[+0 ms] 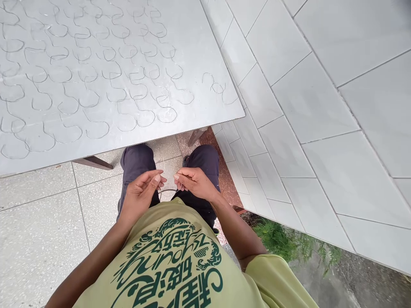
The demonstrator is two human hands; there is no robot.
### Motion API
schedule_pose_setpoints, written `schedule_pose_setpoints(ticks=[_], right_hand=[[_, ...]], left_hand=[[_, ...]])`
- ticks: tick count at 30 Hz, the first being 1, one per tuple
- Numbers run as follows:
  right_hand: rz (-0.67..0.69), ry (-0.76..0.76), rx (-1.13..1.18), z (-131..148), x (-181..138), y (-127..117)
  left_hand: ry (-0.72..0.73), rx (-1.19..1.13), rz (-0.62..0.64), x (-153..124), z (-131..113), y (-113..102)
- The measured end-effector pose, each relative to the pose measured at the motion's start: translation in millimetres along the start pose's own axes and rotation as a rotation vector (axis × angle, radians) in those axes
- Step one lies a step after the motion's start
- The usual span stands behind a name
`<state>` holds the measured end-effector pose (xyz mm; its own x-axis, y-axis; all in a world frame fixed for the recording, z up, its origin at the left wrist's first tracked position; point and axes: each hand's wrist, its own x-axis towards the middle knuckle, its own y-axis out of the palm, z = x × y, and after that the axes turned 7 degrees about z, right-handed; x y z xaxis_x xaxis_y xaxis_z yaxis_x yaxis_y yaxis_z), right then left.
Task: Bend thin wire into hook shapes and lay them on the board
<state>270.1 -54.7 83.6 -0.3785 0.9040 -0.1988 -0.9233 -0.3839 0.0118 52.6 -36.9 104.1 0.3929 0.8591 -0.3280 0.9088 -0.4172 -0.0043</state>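
Observation:
My left hand (144,188) is held above my lap, thumb and index finger pinched together at a thin metal wire. Close by on the right, my right hand (194,182) has its fingers curled and also pinches the thin wire (180,186), a bent bit of which shows below the fingertips. The wire is so fine that its full shape between the hands cannot be made out. Ahead, many S-shaped wire hooks (98,129) lie in rows on the pale grey table (205,38). A few more hooks (218,87) overlap near its right corner.
A white tiled wall (282,98) runs along the right side, close to the table's edge. Under the table are wooden legs (96,161) and a speckled tile floor (38,222). A dark curved thing (167,191) shows between my knees. Green plants (279,239) grow behind at right.

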Motion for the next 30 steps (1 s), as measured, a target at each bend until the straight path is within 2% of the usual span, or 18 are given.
schedule_pose_setpoints(ticks=[9,18,25,30], right_hand=[[0.032,0.019,-0.027,-2.7,-0.8,2.4],[0.088,0.029,0.194,-10.8,-5.7,2.9],[0.071,-0.004,0.327,-11.9,-5.8,7.7],[0.069,0.05,0.558,-17.2,-9.0,15.5]], left_hand=[[0.04,-0.131,0.027,28.6,-1.2,2.2],[0.019,-0.226,-0.038,29.0,1.8,1.4],[-0.006,-0.311,-0.011,27.0,-0.6,-1.6],[-0.005,-0.326,0.0,26.1,-2.6,-3.7]])
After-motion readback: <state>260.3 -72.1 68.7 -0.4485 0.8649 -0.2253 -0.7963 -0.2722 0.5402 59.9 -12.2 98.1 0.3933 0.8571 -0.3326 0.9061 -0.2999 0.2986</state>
